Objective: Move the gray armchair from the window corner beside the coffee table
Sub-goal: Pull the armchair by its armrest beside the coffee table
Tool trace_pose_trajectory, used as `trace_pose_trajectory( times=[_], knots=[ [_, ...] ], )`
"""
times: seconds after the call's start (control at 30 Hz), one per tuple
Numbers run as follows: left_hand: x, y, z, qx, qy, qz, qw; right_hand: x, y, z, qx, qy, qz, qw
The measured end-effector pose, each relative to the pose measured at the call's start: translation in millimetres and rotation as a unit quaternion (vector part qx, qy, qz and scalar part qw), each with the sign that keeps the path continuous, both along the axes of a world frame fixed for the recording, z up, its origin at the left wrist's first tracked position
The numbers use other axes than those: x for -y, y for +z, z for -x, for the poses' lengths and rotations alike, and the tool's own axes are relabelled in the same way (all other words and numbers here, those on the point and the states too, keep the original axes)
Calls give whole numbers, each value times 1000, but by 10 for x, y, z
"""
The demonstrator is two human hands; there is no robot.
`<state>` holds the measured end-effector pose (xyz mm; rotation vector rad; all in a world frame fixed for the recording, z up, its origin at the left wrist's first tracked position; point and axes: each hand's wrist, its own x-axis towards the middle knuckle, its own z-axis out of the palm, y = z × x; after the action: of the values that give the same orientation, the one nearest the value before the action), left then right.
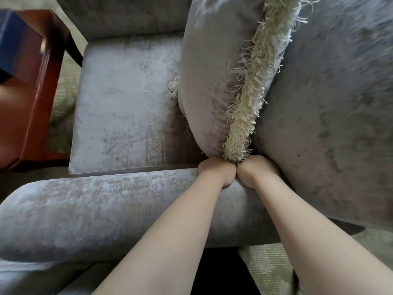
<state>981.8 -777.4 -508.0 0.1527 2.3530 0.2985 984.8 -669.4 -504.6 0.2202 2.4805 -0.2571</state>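
The gray velvet armchair (127, 107) fills the view, seen from above over its near armrest (106, 209). A gray cushion with a cream fringe (212, 71) leans against the backrest (329, 103) on the right. My left hand (214, 170) and my right hand (255, 170) sit side by side where the near armrest meets the backrest. Both hands curl over the armrest's inner edge, fingers hidden in the gap below the cushion. A reddish wooden coffee table (36, 99) stands at the left, close to the chair's front edge.
Pale green carpet (270, 269) shows at the bottom right and between the chair and the table. A blue object (14, 39) lies on the table top. A dark shape sits below the armrest between my forearms.
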Motion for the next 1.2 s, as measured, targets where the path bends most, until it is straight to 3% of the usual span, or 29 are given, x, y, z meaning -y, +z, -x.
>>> trace_pose_trajectory(
  times=[0.43, 0.63, 0.77, 0.9, 1.03, 1.2],
  knots=[
    [55, 41, -209, 9, 1, 3, 1000, 60, 124, -266, -13, 8, 22, 1000],
    [34, 92, -322, -1, -23, -9, 1000, 43, 212, -352, 30, 19, 18, 999],
    [86, 98, -289, 7, -32, -22, 999, 183, 277, -223, 120, 79, -71, 987],
    [305, 106, -296, 26, -39, -29, 998, 591, 487, -91, 238, 130, -224, 936],
    [1108, 106, -186, 24, 3, 45, 999, 1370, 581, 124, 272, 257, -95, 923],
    [2672, 112, -151, 13, 122, 167, 978, 2736, 504, 41, 117, 264, 94, 953]
  ],
)
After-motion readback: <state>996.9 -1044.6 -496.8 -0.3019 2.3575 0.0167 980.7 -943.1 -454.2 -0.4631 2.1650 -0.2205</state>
